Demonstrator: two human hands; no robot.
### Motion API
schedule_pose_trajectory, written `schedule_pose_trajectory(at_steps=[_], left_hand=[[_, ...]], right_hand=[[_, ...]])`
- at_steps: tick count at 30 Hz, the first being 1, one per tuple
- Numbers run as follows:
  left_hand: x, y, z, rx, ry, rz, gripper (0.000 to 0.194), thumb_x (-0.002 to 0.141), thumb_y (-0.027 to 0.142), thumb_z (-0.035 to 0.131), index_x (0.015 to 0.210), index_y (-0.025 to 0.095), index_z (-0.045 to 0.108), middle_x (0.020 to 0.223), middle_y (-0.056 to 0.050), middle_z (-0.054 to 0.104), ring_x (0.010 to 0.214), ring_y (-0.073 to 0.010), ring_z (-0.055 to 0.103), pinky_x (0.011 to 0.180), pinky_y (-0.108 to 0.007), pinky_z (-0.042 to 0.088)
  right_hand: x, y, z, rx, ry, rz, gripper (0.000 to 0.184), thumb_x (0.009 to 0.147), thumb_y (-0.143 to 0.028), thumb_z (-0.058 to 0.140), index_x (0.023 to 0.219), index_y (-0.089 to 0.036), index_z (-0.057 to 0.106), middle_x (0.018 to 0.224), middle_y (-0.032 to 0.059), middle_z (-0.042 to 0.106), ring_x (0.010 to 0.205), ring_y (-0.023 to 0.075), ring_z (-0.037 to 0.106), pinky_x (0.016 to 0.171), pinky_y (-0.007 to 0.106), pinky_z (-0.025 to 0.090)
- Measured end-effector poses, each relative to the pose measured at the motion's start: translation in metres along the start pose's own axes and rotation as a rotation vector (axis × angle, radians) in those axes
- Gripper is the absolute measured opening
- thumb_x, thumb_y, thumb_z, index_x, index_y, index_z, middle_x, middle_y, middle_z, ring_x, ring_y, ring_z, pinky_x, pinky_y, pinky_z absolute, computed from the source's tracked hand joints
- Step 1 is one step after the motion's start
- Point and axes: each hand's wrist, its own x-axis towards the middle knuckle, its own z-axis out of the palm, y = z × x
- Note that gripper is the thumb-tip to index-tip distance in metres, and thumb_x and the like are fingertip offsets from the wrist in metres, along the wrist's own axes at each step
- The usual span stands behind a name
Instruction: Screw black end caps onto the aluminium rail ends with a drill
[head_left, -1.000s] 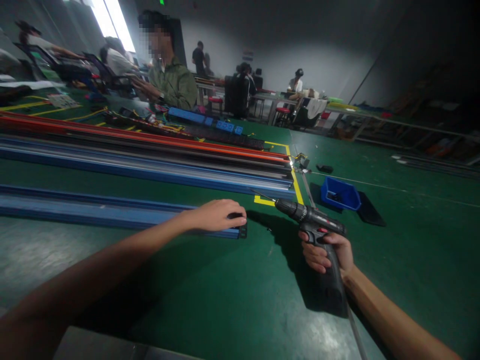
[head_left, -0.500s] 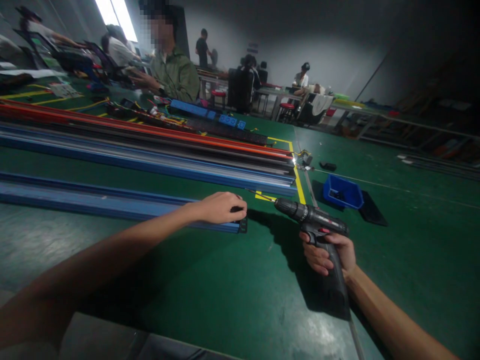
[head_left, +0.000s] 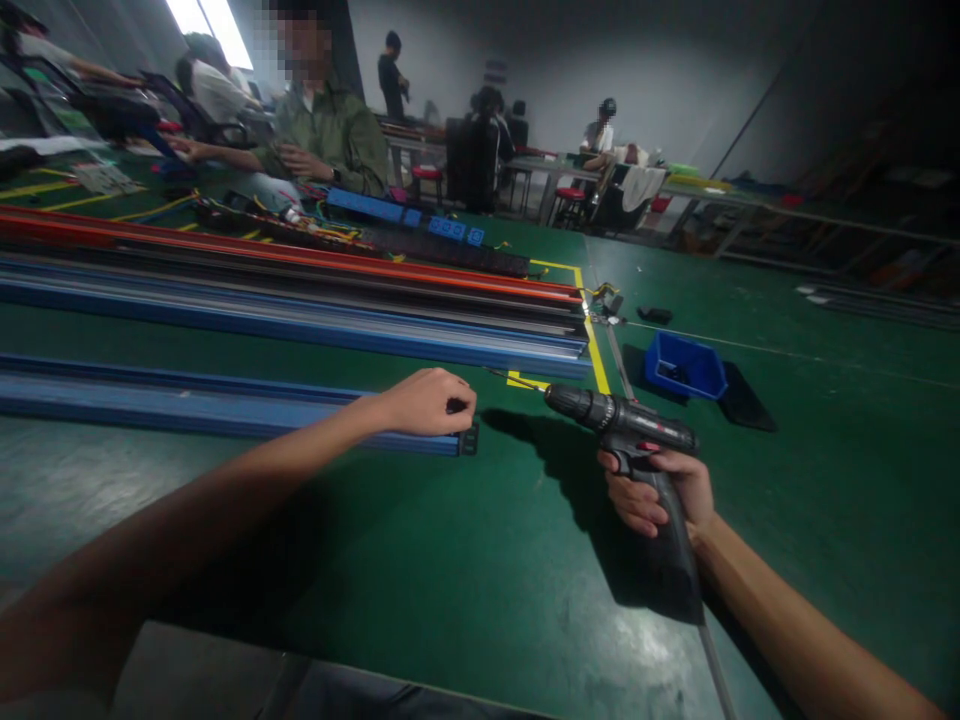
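Observation:
My left hand (head_left: 429,400) is closed over the near end of a long blue metal rail (head_left: 292,408), its fingers curled at the black end plate (head_left: 469,440). The fingertips are partly hidden. My right hand (head_left: 656,490) grips a black cordless drill (head_left: 622,418) by its handle, index finger at the red trigger. A long thin bit (head_left: 517,381) points left from the chuck, above the table and apart from the rail.
Behind lies a stack of blue, black and orange rails (head_left: 450,330). A blue bin (head_left: 686,368) with small dark parts stands to the right. Wires and a blue strip (head_left: 405,214) lie further back. A co-worker in a green jacket (head_left: 337,135) sits across the green table (head_left: 420,560).
My left hand and the blue rail have slid slightly left, widening the gap to the drill bit. The drill stays in my right hand, nearly still. The co-worker's arm has reached out left.

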Motion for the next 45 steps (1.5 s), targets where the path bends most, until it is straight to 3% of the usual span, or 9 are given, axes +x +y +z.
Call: schedule_pose_trajectory(at_steps=[10, 19, 30, 45], left_hand=[[-0.012, -0.008, -0.011, -0.184, -0.024, 0.048, 0.022, 0.093, 0.031, 0.059, 0.086, 0.021, 0.077, 0.090, -0.001, 0.077, 0.085, -0.0143, 0.069, 0.080, -0.023, 0.047], [-0.016, -0.010, -0.009, -0.182, -0.004, 0.026, 0.029, 0.098, 0.039, 0.056, 0.095, 0.021, 0.080, 0.099, -0.003, 0.079, 0.093, -0.0170, 0.072, 0.083, -0.025, 0.050], [-0.015, -0.007, -0.010, -0.172, 0.002, 0.025, 0.028, 0.097, 0.033, 0.056, 0.088, 0.020, 0.079, 0.093, -0.003, 0.079, 0.087, -0.0157, 0.072, 0.083, -0.025, 0.050], [-0.016, -0.008, -0.009, -0.139, 0.011, 0.048, 0.026, 0.096, 0.031, 0.056, 0.088, 0.020, 0.078, 0.094, -0.003, 0.079, 0.089, -0.0166, 0.072, 0.084, -0.025, 0.050]], right_hand=[[0.000, -0.005, -0.001, -0.019, 0.091, 0.060, 0.034, 0.086, -0.036, 0.060, 0.106, -0.009, 0.059, 0.060, -0.0057, 0.043, 0.043, 0.0079, 0.031, 0.046, 0.023, 0.046], [-0.015, -0.009, 0.000, -0.087, 0.060, 0.110, 0.036, 0.092, -0.038, 0.054, 0.106, -0.006, 0.064, 0.061, -0.0029, 0.046, 0.043, 0.0080, 0.034, 0.046, 0.024, 0.046], [-0.018, -0.014, -0.002, -0.111, 0.160, 0.208, 0.034, 0.090, -0.035, 0.058, 0.104, -0.005, 0.065, 0.060, 0.0007, 0.052, 0.043, 0.0100, 0.043, 0.046, 0.026, 0.048], [-0.017, -0.007, -0.001, -0.040, 0.131, 0.284, 0.035, 0.089, -0.033, 0.061, 0.106, -0.003, 0.067, 0.061, 0.0021, 0.058, 0.043, 0.0105, 0.050, 0.048, 0.026, 0.053]])
